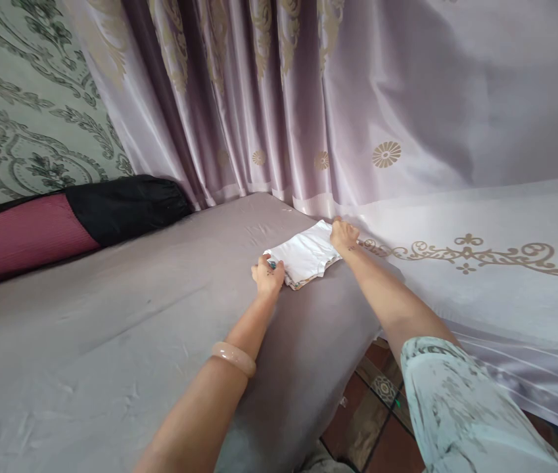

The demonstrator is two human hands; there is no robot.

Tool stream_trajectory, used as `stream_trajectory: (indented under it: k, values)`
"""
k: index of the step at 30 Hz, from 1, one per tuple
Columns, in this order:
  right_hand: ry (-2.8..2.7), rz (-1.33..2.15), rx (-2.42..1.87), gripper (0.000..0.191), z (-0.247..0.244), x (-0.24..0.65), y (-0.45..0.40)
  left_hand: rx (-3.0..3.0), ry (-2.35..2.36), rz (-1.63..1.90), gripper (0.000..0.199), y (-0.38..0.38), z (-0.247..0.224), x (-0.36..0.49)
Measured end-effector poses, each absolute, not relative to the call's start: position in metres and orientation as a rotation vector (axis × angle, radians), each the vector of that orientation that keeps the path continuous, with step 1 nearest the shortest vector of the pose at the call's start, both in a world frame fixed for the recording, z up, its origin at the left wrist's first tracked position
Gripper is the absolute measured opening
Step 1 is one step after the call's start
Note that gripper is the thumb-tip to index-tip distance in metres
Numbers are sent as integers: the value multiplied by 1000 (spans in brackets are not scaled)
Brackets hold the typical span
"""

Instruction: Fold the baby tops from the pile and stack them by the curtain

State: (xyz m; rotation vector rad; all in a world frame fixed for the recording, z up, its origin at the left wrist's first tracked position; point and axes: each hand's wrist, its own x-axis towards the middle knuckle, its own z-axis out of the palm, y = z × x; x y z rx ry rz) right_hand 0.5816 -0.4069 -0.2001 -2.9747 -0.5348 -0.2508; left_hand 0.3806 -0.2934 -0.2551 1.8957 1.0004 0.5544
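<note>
A small white garment (305, 251) lies flat near the far corner of the bed, over other folded cloth (303, 284) with a patterned, tan edge that shows beneath its near side. At its left end, my left hand (269, 274) pinches the fabric, fingers curled around the edge. The right end is held by my right hand (344, 234), closed with the knuckles up, close to the curtain. Both fingertips are partly hidden. What kind of garment it is, I cannot tell.
Grey sheet covers the bed (111, 341). A black and maroon bolster (125, 209) lies along the patterned wall at left. Shiny mauve curtains (279, 105) hang down to the bed's far edge. Tiled floor (367, 407) shows below the bed's right edge.
</note>
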Motion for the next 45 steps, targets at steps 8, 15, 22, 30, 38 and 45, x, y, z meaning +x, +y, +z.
stream_trajectory:
  k: [8, 15, 22, 30, 38, 45]
  values:
    - [-957, -246, -2877, 48, -213, 578, -401, 2465, 700, 536, 48, -301, -226, 375]
    - [-1049, 91, -2906, 63, -217, 584, -395, 2689, 549, 136, 81, -301, -236, 382]
    - [-960, 130, -2898, 66, -228, 588, -396, 2664, 589, 82, 90, -299, -244, 383]
    - [-961, 176, -2909, 64, -216, 585, -396, 2601, 528, 97, 84, -295, -240, 377]
    - [-1355, 35, -2728, 59, -218, 531, -381, 2643, 618, 171, 75, -273, -248, 340]
    - [-1360, 6, -2766, 56, -233, 526, -378, 2692, 626, 222, 68, -265, -257, 322]
